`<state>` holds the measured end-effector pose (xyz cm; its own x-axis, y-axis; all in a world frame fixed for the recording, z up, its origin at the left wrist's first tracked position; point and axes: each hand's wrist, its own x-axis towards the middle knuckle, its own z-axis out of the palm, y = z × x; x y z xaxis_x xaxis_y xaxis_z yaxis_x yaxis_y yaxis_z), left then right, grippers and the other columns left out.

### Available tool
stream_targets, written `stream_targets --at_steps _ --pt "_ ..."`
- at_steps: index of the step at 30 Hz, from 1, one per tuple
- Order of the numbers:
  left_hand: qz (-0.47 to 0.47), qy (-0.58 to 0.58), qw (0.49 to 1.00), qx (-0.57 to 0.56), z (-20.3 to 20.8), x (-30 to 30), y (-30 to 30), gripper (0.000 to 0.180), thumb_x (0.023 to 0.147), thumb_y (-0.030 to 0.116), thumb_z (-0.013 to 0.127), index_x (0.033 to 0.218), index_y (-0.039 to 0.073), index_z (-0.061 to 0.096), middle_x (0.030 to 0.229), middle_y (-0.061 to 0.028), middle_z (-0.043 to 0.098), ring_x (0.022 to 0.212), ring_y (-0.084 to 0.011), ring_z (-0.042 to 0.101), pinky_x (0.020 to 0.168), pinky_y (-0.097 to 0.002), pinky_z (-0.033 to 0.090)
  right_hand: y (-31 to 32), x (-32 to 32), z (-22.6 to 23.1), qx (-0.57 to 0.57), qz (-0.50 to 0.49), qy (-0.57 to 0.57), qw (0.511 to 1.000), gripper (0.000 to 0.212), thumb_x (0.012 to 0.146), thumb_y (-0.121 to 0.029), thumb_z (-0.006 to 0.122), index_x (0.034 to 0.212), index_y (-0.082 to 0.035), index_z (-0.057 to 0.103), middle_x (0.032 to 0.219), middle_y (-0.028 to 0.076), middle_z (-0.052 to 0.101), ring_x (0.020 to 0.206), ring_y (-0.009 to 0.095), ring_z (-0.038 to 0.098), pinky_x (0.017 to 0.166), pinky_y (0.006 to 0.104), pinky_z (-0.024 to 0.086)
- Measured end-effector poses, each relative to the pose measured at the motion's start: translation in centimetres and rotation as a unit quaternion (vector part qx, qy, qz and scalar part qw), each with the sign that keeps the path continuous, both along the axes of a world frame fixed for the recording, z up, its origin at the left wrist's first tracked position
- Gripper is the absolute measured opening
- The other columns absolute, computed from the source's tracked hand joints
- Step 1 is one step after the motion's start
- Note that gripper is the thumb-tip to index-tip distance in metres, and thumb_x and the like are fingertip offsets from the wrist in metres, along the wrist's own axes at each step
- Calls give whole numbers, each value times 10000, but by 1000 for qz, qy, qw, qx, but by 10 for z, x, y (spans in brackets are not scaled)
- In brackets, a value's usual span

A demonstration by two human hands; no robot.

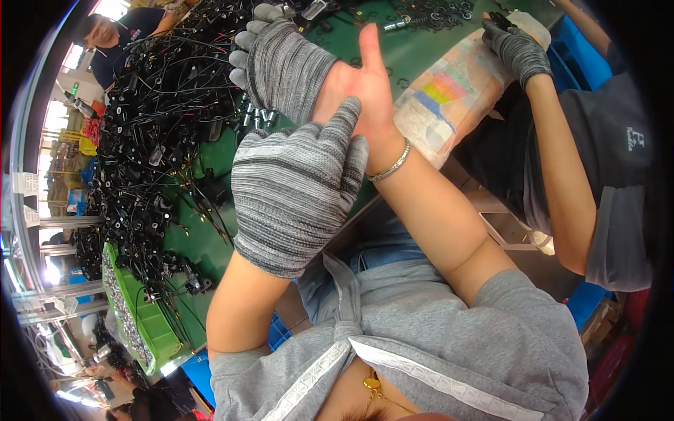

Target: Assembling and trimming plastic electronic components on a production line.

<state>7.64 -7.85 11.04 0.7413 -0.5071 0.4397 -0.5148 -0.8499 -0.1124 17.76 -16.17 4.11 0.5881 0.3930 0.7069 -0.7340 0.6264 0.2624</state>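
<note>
My right hand [365,88] is held palm up over the green table, its thumb bare and stretched out. A grey striped knit glove [288,70] covers its fingers and part of the palm; the wrist and thumb base are bare, with a bracelet [390,163] below. My left hand [295,193], fully gloved, lies against the right palm at the glove's edge. Its index finger extends over the bare palm, while its other fingers bend under and are mostly hidden, seemingly closed on the glove's edge. Short metal cylinders [260,116] lie just behind my left hand.
A large heap of black parts with cables [161,105] covers the table's left side. A green bin [144,316] holds small metal pieces. At right, a co-worker's gloved hand [519,52] rests by a plastic-wrapped package [449,98]. Another person [116,42] is at far left.
</note>
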Motion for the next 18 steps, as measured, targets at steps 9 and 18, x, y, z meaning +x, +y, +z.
stream_targets --at_steps 9,18 --pt "-2 3 1000 -18 -3 0 4 310 809 256 684 1068 87 679 670 -138 629 570 -297 591 582 -391 467 8 -11 14 -191 -134 43 972 1027 812 -813 214 1452 -11 264 1428 218 386 1298 361 402 1119 507 269" --pt "0 2 1000 -13 -1 5 0 294 806 237 686 1067 102 680 670 -131 623 574 -297 584 584 -384 463 4 -9 14 -183 -123 38 975 1018 811 -812 225 1463 -31 253 1429 201 394 1292 338 413 1119 493 274"
